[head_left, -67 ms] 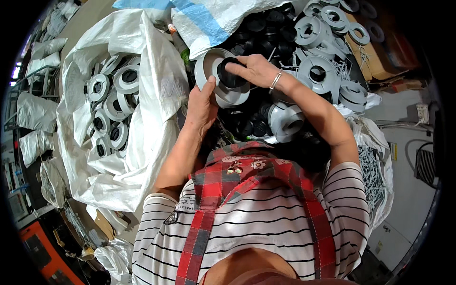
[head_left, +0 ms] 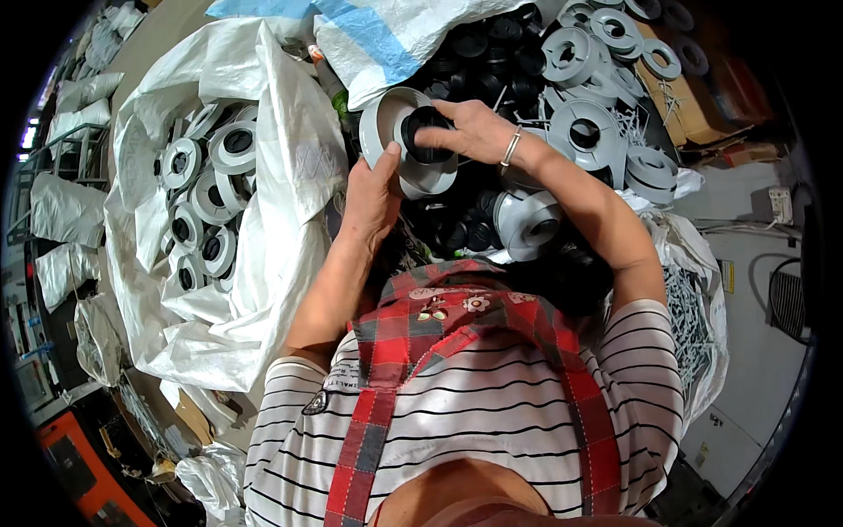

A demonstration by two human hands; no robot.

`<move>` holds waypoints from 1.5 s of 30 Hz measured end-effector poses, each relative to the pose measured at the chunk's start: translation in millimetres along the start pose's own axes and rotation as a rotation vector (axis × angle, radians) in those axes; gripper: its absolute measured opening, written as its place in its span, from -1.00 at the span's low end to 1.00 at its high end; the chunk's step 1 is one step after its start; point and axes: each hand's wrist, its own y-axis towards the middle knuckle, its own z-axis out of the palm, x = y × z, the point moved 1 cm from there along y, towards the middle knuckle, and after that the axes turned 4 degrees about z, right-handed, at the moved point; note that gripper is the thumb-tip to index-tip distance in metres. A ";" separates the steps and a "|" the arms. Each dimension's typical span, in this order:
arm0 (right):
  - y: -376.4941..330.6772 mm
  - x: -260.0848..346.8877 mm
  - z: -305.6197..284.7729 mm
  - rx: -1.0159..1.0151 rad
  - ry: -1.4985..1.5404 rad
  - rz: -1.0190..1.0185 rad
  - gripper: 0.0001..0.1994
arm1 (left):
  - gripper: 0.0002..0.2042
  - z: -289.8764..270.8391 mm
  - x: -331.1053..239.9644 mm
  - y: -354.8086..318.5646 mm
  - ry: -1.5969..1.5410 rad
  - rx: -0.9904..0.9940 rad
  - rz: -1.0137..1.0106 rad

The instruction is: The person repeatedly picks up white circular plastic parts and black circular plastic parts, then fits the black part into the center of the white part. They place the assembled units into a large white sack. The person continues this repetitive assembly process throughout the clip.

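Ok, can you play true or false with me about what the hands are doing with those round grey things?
1. The left hand touches the grey spool. True.
2. The right hand holds a black ring at the spool's middle. True.
3. The white sack beside the left arm has only black rings in it. False: it holds grey spools with black centres.
4. The right wrist is bare. False: it wears a silver bracelet.
5. The person wears a striped shirt. True.
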 end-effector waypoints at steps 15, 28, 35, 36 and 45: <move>-57.9 33.8 -8.1 0.127 0.341 0.293 -0.31 | -0.55 1.1 -13.0 -31.2 0.130 0.196 -0.082; -67.8 -18.7 22.2 0.045 -0.010 0.046 -0.35 | -0.39 -29.5 -69.2 -38.6 1.056 -0.186 0.262; -75.1 -99.5 -3.0 0.157 -0.624 0.294 -0.43 | -0.33 -35.0 -84.3 -21.7 0.561 -0.131 0.710; -71.6 -85.8 -4.0 0.137 -0.546 0.239 -0.43 | -0.46 -30.3 -58.7 -19.4 0.390 -0.123 0.461; 18.9 -49.2 21.6 -0.156 0.055 0.201 -0.38 | -0.72 -46.7 27.4 7.8 -0.107 -0.200 -0.331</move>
